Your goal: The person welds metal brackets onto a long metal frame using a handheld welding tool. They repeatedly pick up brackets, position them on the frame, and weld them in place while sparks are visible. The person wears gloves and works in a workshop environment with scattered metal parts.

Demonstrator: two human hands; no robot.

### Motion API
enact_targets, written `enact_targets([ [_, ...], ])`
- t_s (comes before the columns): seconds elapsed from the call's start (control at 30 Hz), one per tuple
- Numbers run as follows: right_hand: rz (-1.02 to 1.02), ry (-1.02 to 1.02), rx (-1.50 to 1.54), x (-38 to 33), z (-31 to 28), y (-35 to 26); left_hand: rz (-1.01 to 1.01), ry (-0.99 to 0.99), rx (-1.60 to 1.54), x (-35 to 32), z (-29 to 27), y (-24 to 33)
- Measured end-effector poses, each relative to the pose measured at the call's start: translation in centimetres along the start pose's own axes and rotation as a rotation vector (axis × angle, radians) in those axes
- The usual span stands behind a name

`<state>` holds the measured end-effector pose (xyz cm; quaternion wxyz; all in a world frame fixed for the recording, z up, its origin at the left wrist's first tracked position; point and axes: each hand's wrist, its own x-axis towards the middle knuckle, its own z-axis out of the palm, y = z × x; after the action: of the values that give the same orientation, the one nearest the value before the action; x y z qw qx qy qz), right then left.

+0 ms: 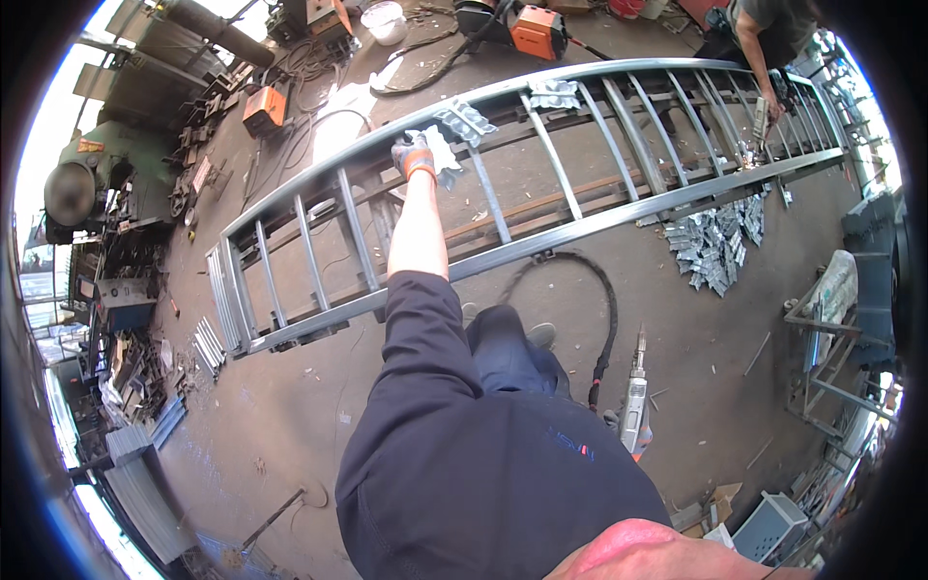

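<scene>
The long steel railing frame (541,145) lies flat on supports across the upper half of the frame. The left hand (418,155), in a white work glove with an orange cuff, rests on the far top rail; whether its fingers are spread or curled cannot be told. A stamped metal ornament (466,121) sits on the rail just beside the glove. The right hand is not visible. Good practice, as a judgement: seat the ornament square between bars before fixing. A welding torch (633,406) and its hose (604,309) lie on the concrete floor (290,425) at lower right. More ornaments (715,246) are piled at right, near a co-worker's hand (773,106).
</scene>
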<state>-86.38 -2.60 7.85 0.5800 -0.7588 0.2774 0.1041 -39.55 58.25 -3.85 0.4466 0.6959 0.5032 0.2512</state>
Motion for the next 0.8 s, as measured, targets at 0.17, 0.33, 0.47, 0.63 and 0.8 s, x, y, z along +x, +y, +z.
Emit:
enact_targets([
  [0.17, -0.439, 0.043, -0.390, -0.5, 2.8, -0.8, -0.295, -0.028, -0.697, 3.6, -5.3, -7.0],
  [0.33, -0.215, 0.060, 0.188, -2.1, 10.2, -4.7, -0.483, -0.553, -1.408, 7.1, -14.5, -14.1],
  [0.47, -0.513, -0.027, -0.266, -4.3, 17.0, -8.0, -0.171, -0.354, -0.985, 9.1, -16.1, -12.7],
  [0.63, -0.543, -0.082, -0.520, -8.4, 22.6, -9.8, 0.121, -0.425, -0.698, 7.7, -11.5, -7.1],
  [0.8, -0.352, -0.125, -0.319, -10.1, 22.3, -6.9, 0.153, -0.356, -0.571, 5.9, -9.1, -5.1],
])
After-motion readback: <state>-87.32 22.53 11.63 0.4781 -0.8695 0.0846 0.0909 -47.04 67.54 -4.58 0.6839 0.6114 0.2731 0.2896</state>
